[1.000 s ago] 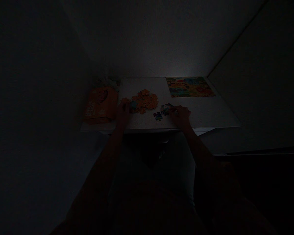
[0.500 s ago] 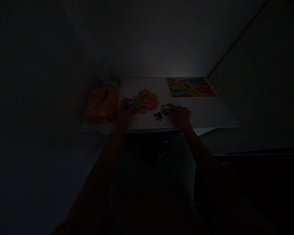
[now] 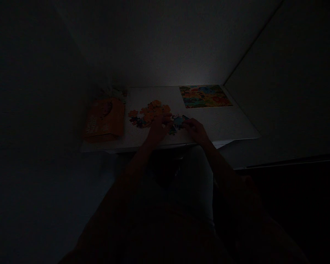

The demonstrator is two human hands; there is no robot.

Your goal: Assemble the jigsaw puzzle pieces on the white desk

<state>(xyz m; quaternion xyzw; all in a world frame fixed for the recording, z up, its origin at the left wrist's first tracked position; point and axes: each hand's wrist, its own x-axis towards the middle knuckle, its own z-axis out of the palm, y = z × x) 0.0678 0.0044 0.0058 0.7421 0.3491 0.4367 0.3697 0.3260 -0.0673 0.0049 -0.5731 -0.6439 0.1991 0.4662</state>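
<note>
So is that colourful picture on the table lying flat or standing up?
Lying flat: the colourful picture sits face up on the white table, its whole face showing.

Your white bench [image 3: 220,124] holds an orange box [image 3: 104,119], a loose heap of jigsaw pieces [image 3: 150,113], and a colourful picture sheet [image 3: 205,96] at the back.

On my white table [image 3: 222,126]: orange cardboard puzzle box [image 3: 104,119] at left, crumpled plastic [image 3: 112,92] behind it, colorful printed picture [image 3: 205,96] at far edge.
</note>
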